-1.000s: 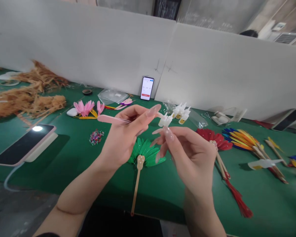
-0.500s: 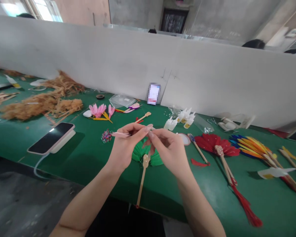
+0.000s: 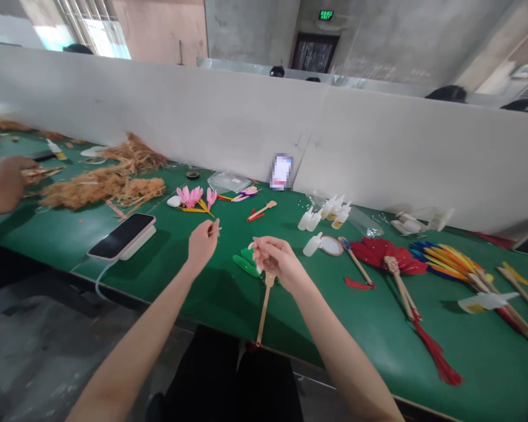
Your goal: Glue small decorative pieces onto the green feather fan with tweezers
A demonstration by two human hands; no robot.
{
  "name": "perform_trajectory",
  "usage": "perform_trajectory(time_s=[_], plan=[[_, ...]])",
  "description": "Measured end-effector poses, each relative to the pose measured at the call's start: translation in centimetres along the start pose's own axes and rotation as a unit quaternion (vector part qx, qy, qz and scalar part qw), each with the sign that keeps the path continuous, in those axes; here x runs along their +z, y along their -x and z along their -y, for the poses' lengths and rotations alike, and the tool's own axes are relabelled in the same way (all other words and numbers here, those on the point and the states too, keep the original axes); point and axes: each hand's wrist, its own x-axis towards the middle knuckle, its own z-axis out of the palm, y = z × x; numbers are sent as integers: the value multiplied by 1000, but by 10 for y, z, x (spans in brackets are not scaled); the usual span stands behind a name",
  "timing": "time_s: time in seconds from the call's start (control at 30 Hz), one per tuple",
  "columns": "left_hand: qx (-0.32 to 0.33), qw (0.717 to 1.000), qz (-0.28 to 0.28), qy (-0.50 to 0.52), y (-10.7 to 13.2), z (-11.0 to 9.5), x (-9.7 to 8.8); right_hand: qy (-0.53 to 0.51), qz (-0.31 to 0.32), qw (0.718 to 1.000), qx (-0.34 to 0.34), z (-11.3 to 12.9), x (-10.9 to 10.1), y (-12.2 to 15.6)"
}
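Note:
My left hand (image 3: 202, 246) is closed in a pinch above the green table, left of the green feather fan. Between its fingertips shows a slim pale-pink tool that looks like tweezers (image 3: 215, 230). My right hand (image 3: 276, 261) hovers over the fan, thumb and fingers pressed together; whatever they hold is too small to name. It covers much of the fan, leaving some green feathers (image 3: 245, 265) and the wooden handle (image 3: 264, 310) in sight. The handle points toward me. A white-capped glue bottle (image 3: 312, 245) lies beside a round white disc (image 3: 331, 246) to the right.
Several glue bottles (image 3: 333, 208) stand behind. A red feather fan (image 3: 389, 255) and yellow-blue feathers (image 3: 453, 261) lie right. On the left are a phone on a stand (image 3: 123, 235), pink feather petals (image 3: 190, 197), brown fibre (image 3: 79, 187) and another person's hand (image 3: 6, 184).
My hands were together over the green fan and have come apart, the left moving left with the slim tool. Another person's hand has come into view at far left.

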Motion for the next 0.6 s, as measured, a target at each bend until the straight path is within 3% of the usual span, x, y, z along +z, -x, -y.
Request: perform_trajectory(time_s=[0.2,0.47,0.6], plan=[[19,987,49,-154,-27,21,-22,-47,10,997,54,-9,-8,15],[30,984,56,-168,-36,17,-37,-50,-17,994,94,-27,-18,20],[40,988,53,-138,-35,13,-36,-49,-16,994,100,-28,-21,22]])
